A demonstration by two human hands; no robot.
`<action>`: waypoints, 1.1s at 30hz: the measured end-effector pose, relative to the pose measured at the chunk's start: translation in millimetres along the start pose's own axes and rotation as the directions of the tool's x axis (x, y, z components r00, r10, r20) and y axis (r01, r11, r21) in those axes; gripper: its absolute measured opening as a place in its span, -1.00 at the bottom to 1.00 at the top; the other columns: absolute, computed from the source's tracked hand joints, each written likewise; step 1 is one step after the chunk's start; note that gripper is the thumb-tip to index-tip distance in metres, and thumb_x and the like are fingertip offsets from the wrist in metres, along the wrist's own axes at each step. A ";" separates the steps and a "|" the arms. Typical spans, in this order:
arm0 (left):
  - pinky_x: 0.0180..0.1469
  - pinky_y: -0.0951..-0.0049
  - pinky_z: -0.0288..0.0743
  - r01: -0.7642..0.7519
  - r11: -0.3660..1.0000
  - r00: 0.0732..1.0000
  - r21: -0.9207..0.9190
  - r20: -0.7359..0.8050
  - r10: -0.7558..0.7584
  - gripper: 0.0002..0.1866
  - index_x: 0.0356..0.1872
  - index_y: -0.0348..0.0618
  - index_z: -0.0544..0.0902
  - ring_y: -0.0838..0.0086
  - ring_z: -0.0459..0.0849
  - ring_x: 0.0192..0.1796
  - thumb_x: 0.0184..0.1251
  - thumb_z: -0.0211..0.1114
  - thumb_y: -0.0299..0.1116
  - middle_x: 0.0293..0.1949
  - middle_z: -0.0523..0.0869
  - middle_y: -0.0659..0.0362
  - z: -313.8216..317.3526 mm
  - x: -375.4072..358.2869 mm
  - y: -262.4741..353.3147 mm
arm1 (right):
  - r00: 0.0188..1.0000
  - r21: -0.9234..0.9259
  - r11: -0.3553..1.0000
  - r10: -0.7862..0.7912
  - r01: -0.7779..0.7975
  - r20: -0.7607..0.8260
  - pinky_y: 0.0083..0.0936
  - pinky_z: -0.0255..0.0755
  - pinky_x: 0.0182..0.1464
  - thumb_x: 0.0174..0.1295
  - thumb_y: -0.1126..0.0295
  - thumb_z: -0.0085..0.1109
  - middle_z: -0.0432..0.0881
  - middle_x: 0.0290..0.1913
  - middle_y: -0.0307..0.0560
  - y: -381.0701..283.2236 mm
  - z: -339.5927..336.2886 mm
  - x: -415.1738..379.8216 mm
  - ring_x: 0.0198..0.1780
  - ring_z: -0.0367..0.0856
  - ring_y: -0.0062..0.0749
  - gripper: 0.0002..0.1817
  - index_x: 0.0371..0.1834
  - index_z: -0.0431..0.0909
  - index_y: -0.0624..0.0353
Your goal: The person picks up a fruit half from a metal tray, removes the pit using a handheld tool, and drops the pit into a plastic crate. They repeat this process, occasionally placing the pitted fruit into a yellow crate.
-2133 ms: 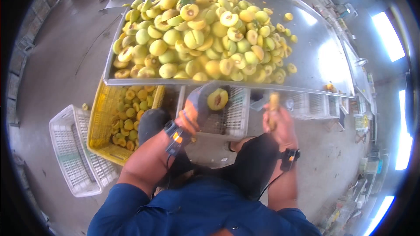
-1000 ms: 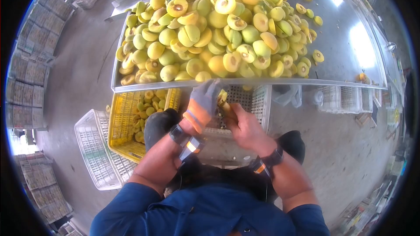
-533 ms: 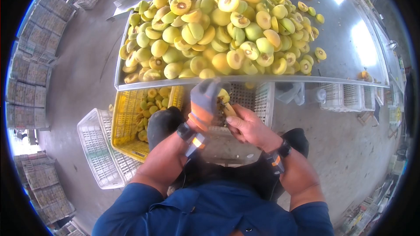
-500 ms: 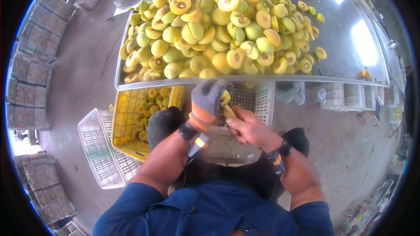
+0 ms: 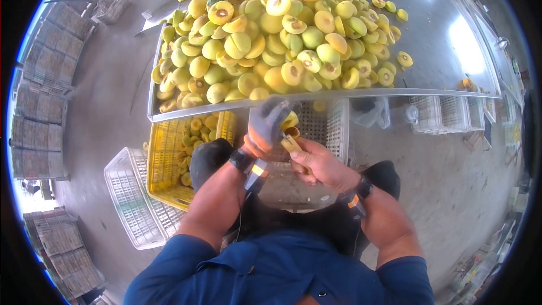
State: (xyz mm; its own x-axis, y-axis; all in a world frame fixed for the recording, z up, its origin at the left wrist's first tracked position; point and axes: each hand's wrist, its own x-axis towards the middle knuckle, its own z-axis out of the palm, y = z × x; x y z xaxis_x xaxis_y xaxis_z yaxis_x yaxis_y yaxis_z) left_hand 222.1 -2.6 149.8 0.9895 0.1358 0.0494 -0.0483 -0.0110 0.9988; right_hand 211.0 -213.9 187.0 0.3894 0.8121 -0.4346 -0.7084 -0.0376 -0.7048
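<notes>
I find the gloved left hand (image 5: 266,121) closed around a piece of fruit (image 5: 290,120), above the white crate (image 5: 339,130) and near the table (image 5: 432,31). I observe the right hand (image 5: 320,162) gripping a wooden-handled tool (image 5: 291,145), its far end at the fruit; contact I cannot confirm remotely.
</notes>
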 end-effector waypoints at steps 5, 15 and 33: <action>0.05 0.41 0.66 -0.109 0.986 0.956 0.127 -0.259 0.139 -0.77 0.07 -0.27 0.81 0.47 0.78 -0.05 0.58 0.40 -0.34 -0.09 0.89 0.09 -2.9 -0.1 10.2 | 0.993 -0.398 0.917 -0.040 -0.008 -0.113 -0.35 0.46 -0.33 0.64 0.13 0.17 0.62 -0.30 -0.03 9.6 -26.0 -7.7 -0.44 0.57 -0.30 -0.64 0.14 0.56 0.25; 0.16 0.40 0.64 0.143 0.926 0.826 0.349 -0.557 0.082 -0.80 0.06 -0.27 0.83 0.42 0.77 -0.01 0.49 0.44 -0.54 -0.10 0.87 0.13 -171.2 -75.0 56.7 | 0.964 -0.835 0.550 -0.204 -0.029 -0.168 -0.03 0.54 0.07 0.49 0.09 0.30 0.77 -0.04 0.36 10.2 -22.5 -25.1 0.04 0.73 0.31 -0.55 0.04 0.60 0.36; 0.17 0.21 0.71 -0.374 0.231 0.666 0.898 0.433 -0.607 -0.63 0.19 -0.17 0.79 0.11 0.86 0.07 0.40 0.53 -0.35 0.03 0.88 -0.04 100.2 104.3 -166.1 | 0.337 -0.203 0.667 -0.586 0.717 -0.737 -0.49 0.33 -0.51 0.66 0.16 0.02 0.47 -0.37 -0.17 -80.2 -75.7 -104.2 -0.59 0.36 -0.52 -0.65 0.22 0.48 0.24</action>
State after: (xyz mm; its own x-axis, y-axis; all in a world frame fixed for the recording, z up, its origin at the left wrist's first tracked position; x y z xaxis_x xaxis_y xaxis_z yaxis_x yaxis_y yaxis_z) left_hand 347.0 -85.9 -11.4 0.7476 -0.3322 -0.5750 -0.2590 -0.9432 0.2082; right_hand 271.8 -339.7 246.4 0.9802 -0.1332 -0.1464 -0.0741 0.4389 -0.8955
